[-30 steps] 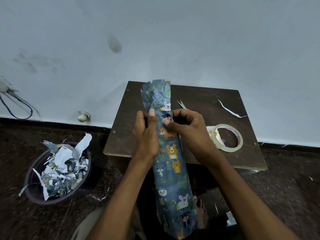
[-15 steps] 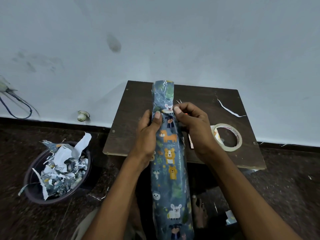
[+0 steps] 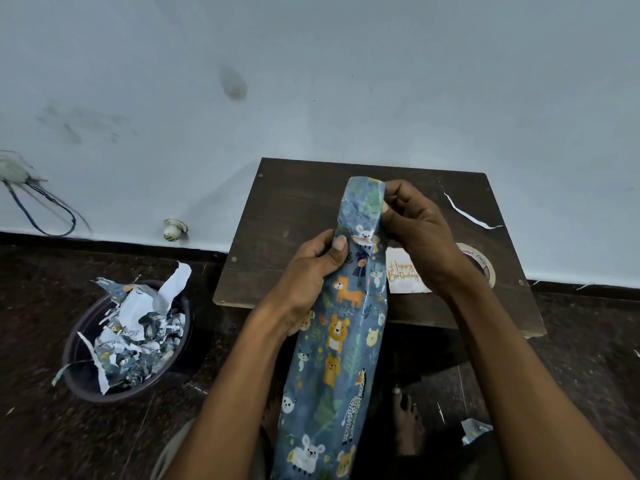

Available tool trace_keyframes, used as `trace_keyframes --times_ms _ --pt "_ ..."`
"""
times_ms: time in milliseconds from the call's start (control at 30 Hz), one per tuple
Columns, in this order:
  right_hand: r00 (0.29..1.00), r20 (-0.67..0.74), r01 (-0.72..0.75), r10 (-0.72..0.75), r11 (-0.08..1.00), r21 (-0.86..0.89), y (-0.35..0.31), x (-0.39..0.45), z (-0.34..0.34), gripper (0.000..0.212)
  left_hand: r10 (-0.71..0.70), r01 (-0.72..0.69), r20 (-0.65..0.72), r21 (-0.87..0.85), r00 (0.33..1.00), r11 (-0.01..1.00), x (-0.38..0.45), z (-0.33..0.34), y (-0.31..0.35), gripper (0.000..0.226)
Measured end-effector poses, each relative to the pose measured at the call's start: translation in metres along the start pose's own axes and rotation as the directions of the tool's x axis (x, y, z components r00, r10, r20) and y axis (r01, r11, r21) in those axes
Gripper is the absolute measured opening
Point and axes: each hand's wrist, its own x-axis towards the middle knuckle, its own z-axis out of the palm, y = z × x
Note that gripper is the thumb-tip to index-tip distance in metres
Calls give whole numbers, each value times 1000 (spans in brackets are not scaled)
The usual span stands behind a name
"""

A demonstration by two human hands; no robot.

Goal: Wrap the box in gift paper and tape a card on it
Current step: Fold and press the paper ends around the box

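Head view, wrapped box (image 3: 341, 341) gripped between both hands (image 3: 420, 233)

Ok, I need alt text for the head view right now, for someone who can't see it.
A person holds a long box wrapped in animal-print gift paper: the left hand grips its side, the right hand pinches the paper at the far end. Behind, a small dark table carries a Happy Birthday card and a tape roll.
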Motion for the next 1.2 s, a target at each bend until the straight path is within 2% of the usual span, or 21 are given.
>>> trace_keyframes --times_ms 67,267,467,567,633,700,800,867,1000,1033,1133,1200 --pt "1000 -14 -19 20 999 41 3 2 -5 5 -13 13 16 9 1000 1000 -1 3 -1 23" --pt "993 -65 -94 102 989 111 9 9 -11 17 -16 16 65 1 998 1000 -1 5 0 24" --pt "979 -121 -120 162 946 300 12 10 -2 17 11 -10 52 -14 999 1000 2 6 -2 26" --pt "952 -241 -122 190 955 271 17 9 13 1 40 -40 -11 -12 999 999 2 7 -3 22" --pt "913 -368 -96 175 970 222 17 4 23 14 66 -66 -112 3 991 998 3 6 -2 20" --pt "906 -411 -23 104 980 198 14 -4 29 21 89 -85 -221 29 971 996 6 3 -1 20" --pt "969 -247 7 32 988 153 9 -18 39 29 120 -108 -292 58 949 993 7 -1 0 19" --pt "983 -182 19 1 994 109 10 -22 45 38 136 -119 -300 74 944 990 6 -1 1 20" --pt "991 -134 -12 21 998 69 17 -20 51 75 163 -145 -296 83 941 986 3 3 2 22" --pt "992 -121 -23 31 997 70 20 -20 50 74 168 -150 -285 85 944 985 3 3 3 23" --pt "993 -114 -24 26 999 27 22 -21 49 35 158 -136 -244 105 957 985 3 3 4 29" --pt "996 -90 -26 26 1000 2 24 -23 48 26 137 -117 -206 107 969 987 3 4 3 34"
